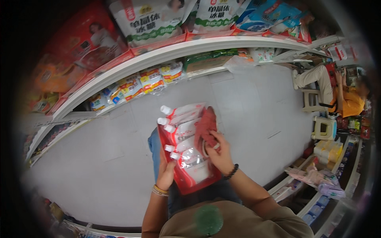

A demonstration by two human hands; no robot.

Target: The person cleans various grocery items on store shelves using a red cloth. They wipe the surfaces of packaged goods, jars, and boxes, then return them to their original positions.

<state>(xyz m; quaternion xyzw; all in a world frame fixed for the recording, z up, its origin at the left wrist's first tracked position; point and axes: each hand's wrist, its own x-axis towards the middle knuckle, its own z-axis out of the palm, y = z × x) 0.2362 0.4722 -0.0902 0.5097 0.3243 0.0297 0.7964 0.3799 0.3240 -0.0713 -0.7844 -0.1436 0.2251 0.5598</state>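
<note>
A red box holds several white spouted pouches with white screw caps, tilted over the lap. My left hand grips the box at its left side, the thumb near the lowest cap. In my right hand is a dark red cloth, perhaps a glove, pinched between the fingers over the right side of the pouches. The far ends of the pouches are partly hidden by the cloth and the hand.
A white shelf with bagged goods curves across the front. Small packets fill its lower level. At right, a person in orange sits near plastic stools. Shelving with pink and purple packs stands at lower right. Grey floor surrounds me.
</note>
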